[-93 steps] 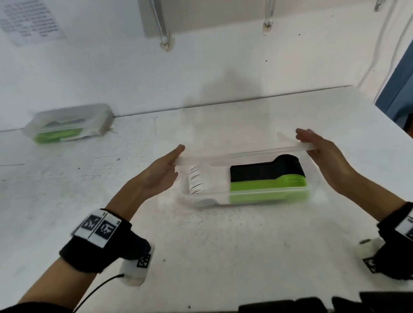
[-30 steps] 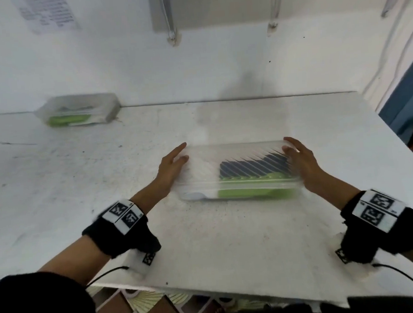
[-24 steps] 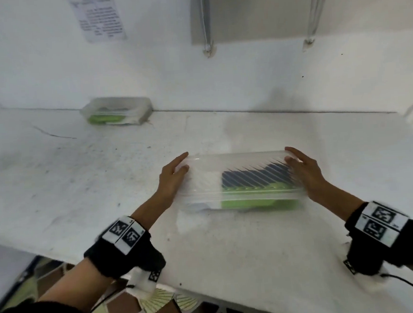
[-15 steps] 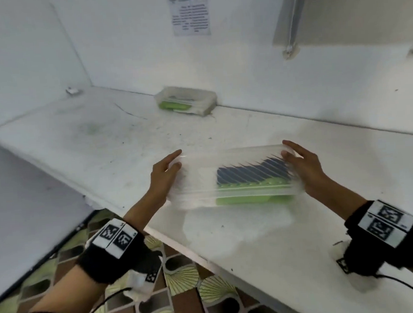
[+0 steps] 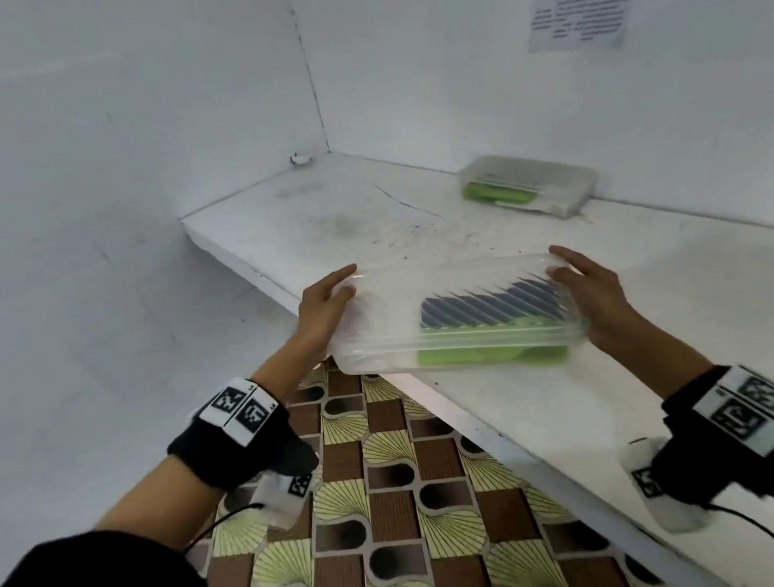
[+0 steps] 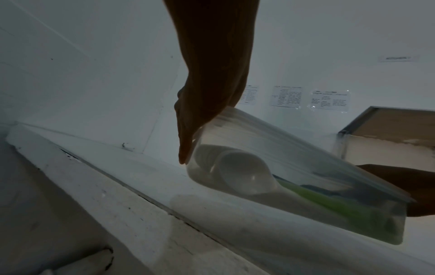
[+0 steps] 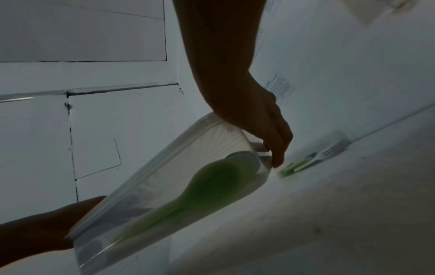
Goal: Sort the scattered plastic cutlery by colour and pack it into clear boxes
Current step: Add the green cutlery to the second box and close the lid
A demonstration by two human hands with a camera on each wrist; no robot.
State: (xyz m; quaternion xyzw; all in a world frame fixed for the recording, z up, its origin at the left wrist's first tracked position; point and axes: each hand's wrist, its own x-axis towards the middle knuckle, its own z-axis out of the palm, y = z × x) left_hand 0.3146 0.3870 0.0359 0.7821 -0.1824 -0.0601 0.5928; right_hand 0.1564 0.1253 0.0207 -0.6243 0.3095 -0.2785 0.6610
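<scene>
A clear lidded box [image 5: 456,320] hangs between my two hands, just above the front left edge of the white counter [image 5: 680,318]. Inside lie black, green and white cutlery. My left hand [image 5: 326,306] grips its left end, thumb on the lid. My right hand [image 5: 591,292] grips the right end the same way. In the left wrist view my left hand [image 6: 186,154] runs down the end wall of the box [image 6: 294,167], beside a white spoon [image 6: 242,174]. The right wrist view has my right hand [image 7: 275,158] curled round the box [image 7: 176,176], a green spoon [image 7: 212,182] inside.
A second closed clear box [image 5: 528,185] with green cutlery stands at the back of the counter by the wall; it shows again as the far box [image 7: 313,160]. Patterned floor tiles [image 5: 390,499] lie below the counter edge. White walls close the left corner.
The lid went onto the box, then both hands lifted it off the counter. It has travelled left to the counter's front left edge while my head turned left.
</scene>
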